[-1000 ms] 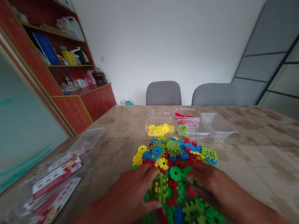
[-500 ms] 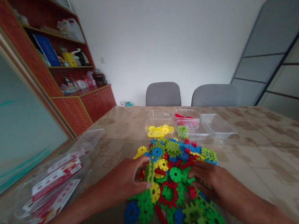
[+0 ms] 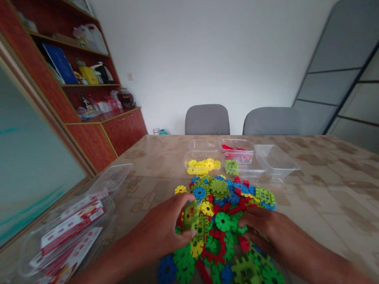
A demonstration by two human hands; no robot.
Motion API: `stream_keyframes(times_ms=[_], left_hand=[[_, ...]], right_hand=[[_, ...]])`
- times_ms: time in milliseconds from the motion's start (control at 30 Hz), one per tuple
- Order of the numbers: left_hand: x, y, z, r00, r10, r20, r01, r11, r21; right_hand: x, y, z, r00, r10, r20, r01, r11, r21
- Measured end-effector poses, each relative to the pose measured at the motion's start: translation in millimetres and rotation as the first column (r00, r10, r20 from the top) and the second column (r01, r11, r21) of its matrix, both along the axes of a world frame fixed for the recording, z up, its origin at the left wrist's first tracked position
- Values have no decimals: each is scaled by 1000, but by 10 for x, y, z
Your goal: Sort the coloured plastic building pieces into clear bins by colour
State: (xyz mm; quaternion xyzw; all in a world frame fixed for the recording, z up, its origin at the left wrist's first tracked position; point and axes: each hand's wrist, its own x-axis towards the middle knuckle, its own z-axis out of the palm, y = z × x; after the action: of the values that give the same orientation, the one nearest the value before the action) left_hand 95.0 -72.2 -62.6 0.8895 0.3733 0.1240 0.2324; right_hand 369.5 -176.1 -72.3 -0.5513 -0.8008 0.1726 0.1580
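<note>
My left hand (image 3: 164, 223) is closed on light green notched building pieces (image 3: 191, 216), pinched between thumb and fingers above the pile. Another light green notched square (image 3: 202, 228) sits right beside them, touching or just under the held ones. Over the pile's right side, my right hand (image 3: 263, 223) has its fingers curled down among the pieces; whatever they hold is hidden. Around both hands lies a mixed heap of plastic pieces: a green notched disc (image 3: 222, 221), a yellow disc (image 3: 207, 208), a blue disc (image 3: 167, 270) and red strips (image 3: 204, 276).
Behind the pile stand clear plastic boxes: one with yellow discs (image 3: 204, 164), one with red pieces (image 3: 237, 146), one with a light green square (image 3: 232, 167), and another clear box (image 3: 277, 161). Clear lids and red-white cards (image 3: 72, 226) lie at left. Grey chairs (image 3: 206, 119) stand beyond.
My left hand has shifted slightly right and up, and its light green pieces have turned to show more of their flat faces. My right hand has barely moved.
</note>
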Motion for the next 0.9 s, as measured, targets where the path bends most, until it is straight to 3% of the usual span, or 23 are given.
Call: stream_keyframes(times_ms=[200, 500, 900], left_hand=[[5, -18, -129, 989, -109, -99, 114, 992, 49], [107, -68, -133, 972, -137, -191, 157, 983, 97], [39, -44, -168, 977, -173, -127, 185, 979, 90]], right_hand=[[94, 28, 3, 997, -24, 73, 22, 999, 26], [-18, -44, 18, 997, 63, -47, -63, 998, 5], [73, -18, 58, 999, 37, -30, -37, 999, 7]])
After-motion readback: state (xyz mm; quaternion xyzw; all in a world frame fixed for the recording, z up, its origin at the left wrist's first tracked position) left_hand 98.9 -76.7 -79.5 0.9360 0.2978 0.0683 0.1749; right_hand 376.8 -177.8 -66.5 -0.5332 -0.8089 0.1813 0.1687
